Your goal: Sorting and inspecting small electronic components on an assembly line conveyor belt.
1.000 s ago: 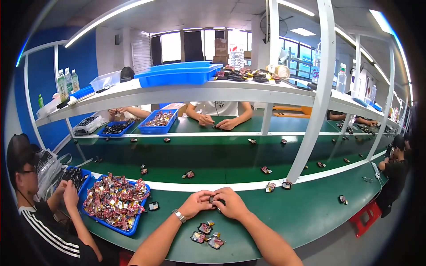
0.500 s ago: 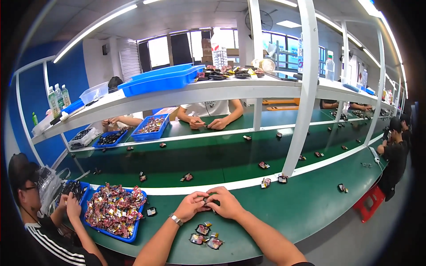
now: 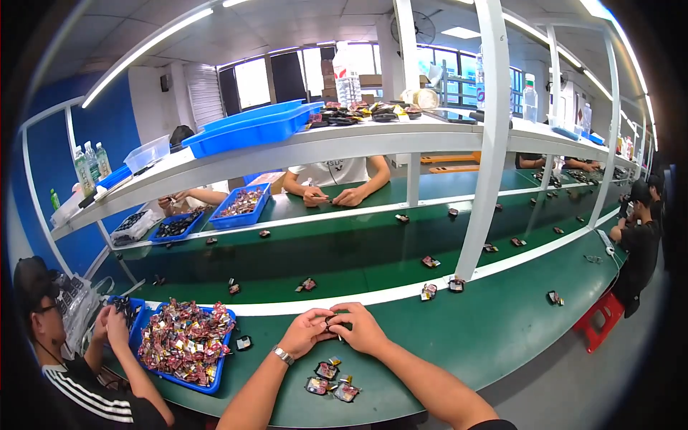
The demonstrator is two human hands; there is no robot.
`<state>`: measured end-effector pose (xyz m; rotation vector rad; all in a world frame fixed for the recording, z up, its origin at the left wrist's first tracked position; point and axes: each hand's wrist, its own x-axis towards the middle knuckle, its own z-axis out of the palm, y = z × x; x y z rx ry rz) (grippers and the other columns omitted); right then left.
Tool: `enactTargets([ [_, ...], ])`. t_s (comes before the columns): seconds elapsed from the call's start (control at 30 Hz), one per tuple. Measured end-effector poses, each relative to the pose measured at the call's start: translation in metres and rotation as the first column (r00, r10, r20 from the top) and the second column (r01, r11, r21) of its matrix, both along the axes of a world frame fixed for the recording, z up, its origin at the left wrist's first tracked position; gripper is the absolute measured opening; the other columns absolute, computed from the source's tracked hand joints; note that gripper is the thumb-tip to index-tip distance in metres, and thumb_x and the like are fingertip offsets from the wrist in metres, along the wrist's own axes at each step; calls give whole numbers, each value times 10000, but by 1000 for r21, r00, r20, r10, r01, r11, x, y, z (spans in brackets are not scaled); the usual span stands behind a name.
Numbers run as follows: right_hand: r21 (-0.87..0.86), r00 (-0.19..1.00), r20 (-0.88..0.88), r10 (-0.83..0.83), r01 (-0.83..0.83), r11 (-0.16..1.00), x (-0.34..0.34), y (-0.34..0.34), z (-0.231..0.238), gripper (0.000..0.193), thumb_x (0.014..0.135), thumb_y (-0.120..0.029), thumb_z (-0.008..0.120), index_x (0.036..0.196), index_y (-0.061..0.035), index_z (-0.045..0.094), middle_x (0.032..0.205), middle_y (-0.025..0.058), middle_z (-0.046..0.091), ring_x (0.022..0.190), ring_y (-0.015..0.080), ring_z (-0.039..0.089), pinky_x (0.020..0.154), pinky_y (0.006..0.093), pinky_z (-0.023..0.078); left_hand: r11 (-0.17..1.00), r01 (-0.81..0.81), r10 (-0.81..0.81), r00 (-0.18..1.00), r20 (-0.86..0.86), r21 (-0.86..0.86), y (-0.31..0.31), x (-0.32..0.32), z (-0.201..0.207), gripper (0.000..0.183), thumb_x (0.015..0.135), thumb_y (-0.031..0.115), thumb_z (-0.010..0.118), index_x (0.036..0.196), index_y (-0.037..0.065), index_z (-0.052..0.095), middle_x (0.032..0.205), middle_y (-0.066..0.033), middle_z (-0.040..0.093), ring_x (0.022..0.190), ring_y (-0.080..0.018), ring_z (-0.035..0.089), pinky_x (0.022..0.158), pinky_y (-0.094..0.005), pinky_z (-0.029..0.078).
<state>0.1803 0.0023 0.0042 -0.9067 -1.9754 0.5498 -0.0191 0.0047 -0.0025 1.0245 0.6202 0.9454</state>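
Note:
My left hand (image 3: 304,335) and my right hand (image 3: 362,331) meet over the green tabletop, fingers pinched around a small dark part (image 3: 330,322). The fingers cover most of it, so its exact kind cannot be made out. Closer to me, between my forearms, lies a small group of circuit assemblies (image 3: 345,392) with black frames, reddish boards and silver-yellow pieces. Left of my hands, a blue tray (image 3: 195,385) is heaped with similar assemblies (image 3: 183,340). One separate assembly (image 3: 244,343) rests between that tray and my left wrist.
A white rail (image 3: 287,309) borders a dark green belt (image 3: 344,251) carrying scattered assemblies. A white post (image 3: 481,172) rises right of my hands to a shelf (image 3: 358,141). At left, a person's hands (image 3: 111,324) work over another blue tray; another person (image 3: 337,190) sits opposite.
Assemblies on the belt have drifted slightly right. My fingers have shifted a little around the small dark part. The left-hand person's hands have come closer together.

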Motion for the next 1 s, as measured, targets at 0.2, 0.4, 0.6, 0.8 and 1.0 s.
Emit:
enactTargets([
  [0.2, -12, 998, -65, -18, 18, 1000, -5, -2, -1, 127, 808, -130, 698, 927, -99, 728, 1186, 49, 616, 1149, 279, 526, 983, 389, 443, 999, -19, 19, 1000, 6, 42, -1, 3, -1, 270, 932, 85, 607, 1189, 63, 526, 1181, -92, 599, 1109, -207, 600, 954, -386, 519],
  [0.4, 40, 994, -106, 22, -18, 999, -7, -6, 9, 125, 793, -93, 698, 915, -94, 722, 1180, 62, 616, 1120, 282, 543, 965, 387, 457, 996, -39, 34, 997, 65, 83, 0, 1, -6, 261, 929, 70, 607, 1178, 63, 527, 1252, -114, 581, 1128, -216, 592, 964, -390, 510],
  [0.6, 130, 996, -80, -46, 56, 990, -8, -9, 10, 136, 765, -77, 716, 901, -88, 716, 1154, 66, 618, 1110, 276, 544, 939, 375, 473, 995, -31, 23, 996, 84, 93, 2, -1, -8, 266, 928, 64, 606, 1182, 62, 527, 1267, -121, 581, 1146, -224, 587, 974, -405, 504],
  [0.8, 113, 989, -143, -35, 51, 992, -9, -6, 3, 134, 768, -81, 708, 901, -82, 715, 1182, 71, 617, 1138, 292, 533, 965, 383, 457, 996, -34, 26, 994, 105, 81, 1, 3, -8, 256, 932, 57, 596, 1177, 59, 524, 1246, -123, 592, 1135, -221, 593, 971, -402, 507],
  [1.0, 86, 994, -99, -38, 47, 995, -13, -4, 7, 167, 785, -80, 695, 951, -64, 703, 1236, 94, 588, 1177, 307, 517, 990, 398, 440, 986, -145, 137, 987, 86, 87, 2, 7, -10, 280, 941, 46, 573, 1208, 47, 487, 1178, -125, 619, 1114, -216, 605, 978, -395, 503],
])
